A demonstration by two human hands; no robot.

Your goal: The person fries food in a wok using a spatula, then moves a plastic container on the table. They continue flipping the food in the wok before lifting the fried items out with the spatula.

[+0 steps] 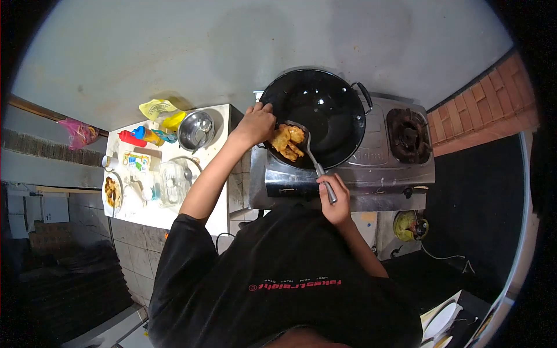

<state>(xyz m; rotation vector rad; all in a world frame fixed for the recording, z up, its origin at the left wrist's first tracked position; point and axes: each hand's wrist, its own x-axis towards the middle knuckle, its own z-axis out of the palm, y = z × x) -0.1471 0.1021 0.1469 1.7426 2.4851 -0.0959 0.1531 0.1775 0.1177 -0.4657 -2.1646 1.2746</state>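
Observation:
A black wok (336, 136) stands on the left side of a steel gas stove. My left hand (257, 123) is closed at the wok's left edge, fingers curled over the rim; the handle on that side is mostly hidden. In my right hand (336, 203) is the grey handle of a metal spatula (312, 155), its head inside the wok. Golden-brown fried food (287, 141), in a few folded pieces, sits on and around the spatula's head against the left wall of the wok. Shiny spots show on the dark bottom.
To the right is a second burner (408, 136) on the stove (371, 159). A white table (203, 211) at left holds a metal bowl (196, 130), a red bottle (132, 139), a glass container (172, 184) and a plate of food (112, 194). Below the stove sits a green gas cylinder (408, 226).

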